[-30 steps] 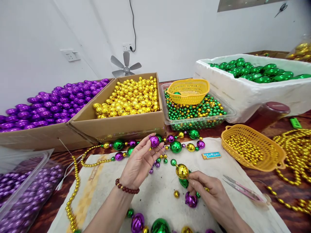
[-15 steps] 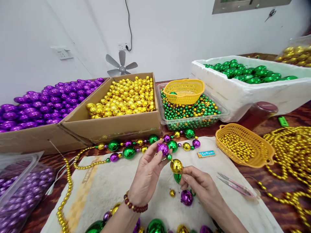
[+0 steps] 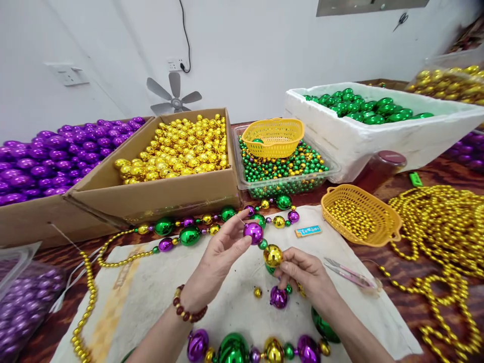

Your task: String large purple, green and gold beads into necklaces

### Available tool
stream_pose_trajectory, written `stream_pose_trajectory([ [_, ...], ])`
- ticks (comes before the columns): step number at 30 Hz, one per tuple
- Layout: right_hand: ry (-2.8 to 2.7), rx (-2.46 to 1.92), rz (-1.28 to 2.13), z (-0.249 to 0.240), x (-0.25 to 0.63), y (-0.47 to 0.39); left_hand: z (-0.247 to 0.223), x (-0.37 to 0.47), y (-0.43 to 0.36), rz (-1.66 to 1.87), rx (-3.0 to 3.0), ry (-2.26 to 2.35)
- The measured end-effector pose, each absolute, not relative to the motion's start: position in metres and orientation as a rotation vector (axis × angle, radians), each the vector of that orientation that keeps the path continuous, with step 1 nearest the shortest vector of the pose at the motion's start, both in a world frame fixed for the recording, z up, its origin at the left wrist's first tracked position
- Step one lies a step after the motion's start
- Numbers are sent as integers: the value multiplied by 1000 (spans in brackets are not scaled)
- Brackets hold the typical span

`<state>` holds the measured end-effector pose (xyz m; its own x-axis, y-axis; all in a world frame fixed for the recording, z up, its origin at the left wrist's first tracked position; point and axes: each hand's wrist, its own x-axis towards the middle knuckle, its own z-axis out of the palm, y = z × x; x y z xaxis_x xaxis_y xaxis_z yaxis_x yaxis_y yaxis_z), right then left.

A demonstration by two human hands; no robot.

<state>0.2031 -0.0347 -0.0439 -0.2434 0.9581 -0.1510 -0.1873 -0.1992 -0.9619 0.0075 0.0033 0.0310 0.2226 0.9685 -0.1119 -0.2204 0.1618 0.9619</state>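
Bare cloth leaves a hand room to pass between the gold bead string and the left hand. Ahead, a coloured bead string and cardboard box stand in the way; rightward, snips and a basket.

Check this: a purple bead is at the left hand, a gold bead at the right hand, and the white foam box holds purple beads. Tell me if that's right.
One slip: in the head view, the white foam box holds green beads, not purple. The purple bead is at the left hand and the gold bead at the right hand, as you said.
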Motion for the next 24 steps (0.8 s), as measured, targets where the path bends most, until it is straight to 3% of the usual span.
stream_pose_trajectory([
  [6,-1035,-1039,1633,-43,216,-32,13,-43,26,942,1581,1385],
  [14,-1078,-1080,1591,-50,223,-34,-21,-37,29,315,2558,1582],
  [19,-1124,-1068,1599,-53,219,-38,-17,-5,39,41,2489,1797],
  [24,-1112,-1074,1600,-55,218,-38,-16,1,49,4,2389,1861],
])
